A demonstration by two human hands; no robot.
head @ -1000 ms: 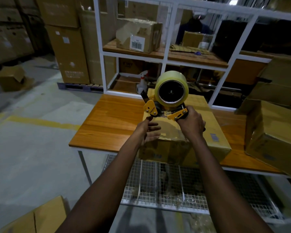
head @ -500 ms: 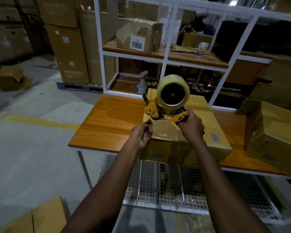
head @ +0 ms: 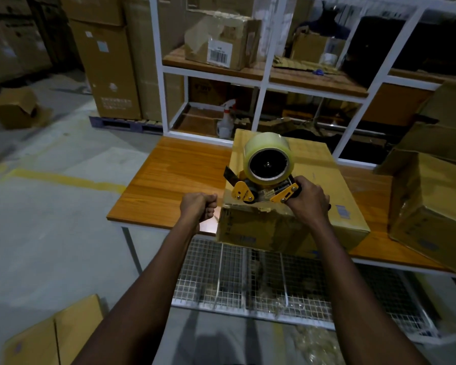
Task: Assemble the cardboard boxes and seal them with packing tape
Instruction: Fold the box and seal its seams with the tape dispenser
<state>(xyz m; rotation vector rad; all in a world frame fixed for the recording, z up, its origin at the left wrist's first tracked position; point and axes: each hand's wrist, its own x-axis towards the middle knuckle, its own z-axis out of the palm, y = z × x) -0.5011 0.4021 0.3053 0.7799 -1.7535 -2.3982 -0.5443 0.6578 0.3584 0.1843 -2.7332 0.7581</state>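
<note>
A closed cardboard box lies on the wooden table, its near end overhanging the table's front edge. A yellow tape dispenser carrying a clear tape roll sits on the box's near top edge. My right hand grips the dispenser's handle. Shiny tape covers the box's near face below the dispenser. My left hand hovers over the table just left of the box, fingers curled into a fist, with nothing visible in it.
Two larger boxes crowd the table's right end. A white shelf frame with boxes and a spray bottle stands behind. A wire mesh shelf runs under the table. Flat cardboard lies on the floor at lower left.
My left hand left the box's near edge, moved left off the box and closed into a fist. The dispenser tipped lower onto the box's near top edge.
</note>
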